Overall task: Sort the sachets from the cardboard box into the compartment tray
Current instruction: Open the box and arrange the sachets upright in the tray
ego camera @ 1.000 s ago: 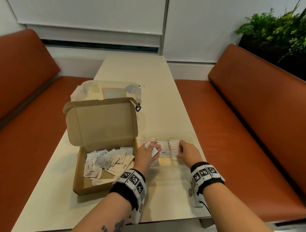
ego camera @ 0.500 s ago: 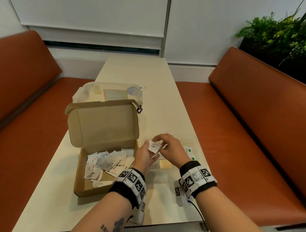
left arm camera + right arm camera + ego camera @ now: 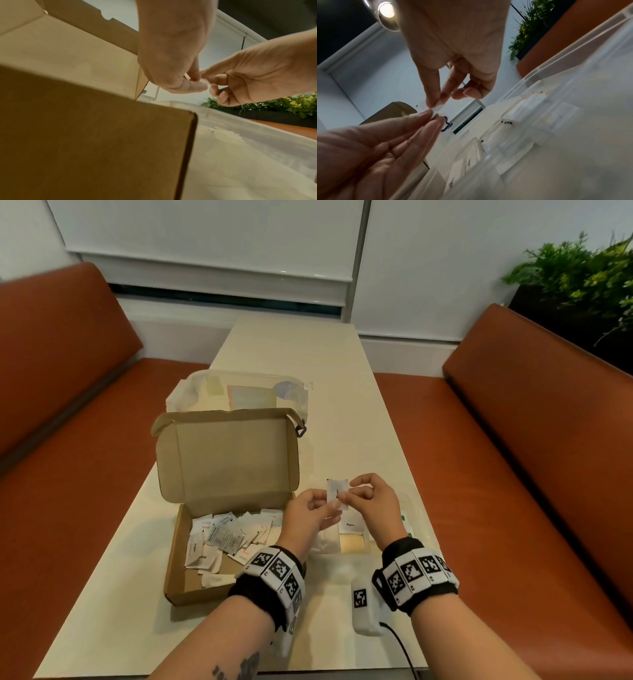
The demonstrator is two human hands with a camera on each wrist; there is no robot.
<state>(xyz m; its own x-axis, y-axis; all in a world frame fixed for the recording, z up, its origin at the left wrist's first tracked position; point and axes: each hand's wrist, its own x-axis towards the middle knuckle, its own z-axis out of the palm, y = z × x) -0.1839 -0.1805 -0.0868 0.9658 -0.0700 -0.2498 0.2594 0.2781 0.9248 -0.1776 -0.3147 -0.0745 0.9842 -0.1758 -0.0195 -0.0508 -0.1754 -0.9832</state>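
Both hands are up over the clear compartment tray (image 3: 407,510), and between them is one small white sachet (image 3: 337,494), lifted clear of everything. The right hand (image 3: 371,508) pinches its right edge between thumb and forefinger, the other fingers (image 3: 473,91) curled loosely under. The left hand (image 3: 305,520) meets the sachet from the other side, its long fingers (image 3: 426,121) nearly straight with the tips at the lower left edge; from the wrist views it looks like thumb and fingertip close on the edge, though the blur makes that hard to call.

Just left of the hands, the cardboard box (image 3: 191,587) sits on the pale worktop (image 3: 342,405) with its lid standing open, and a loose heap of sachets (image 3: 226,537) lies inside, white ones mostly, some with red print. The tray lies right beside the box, below the hands, and a few sachets are already in its compartments: one white one with dark lettering (image 3: 351,524) and one with a green mark at the right edge (image 3: 406,520).

Behind the box there's a clear plastic pouch (image 3: 239,392). Orange benches (image 3: 513,474) run along both sides, and a green plant (image 3: 582,275) stands at the far right
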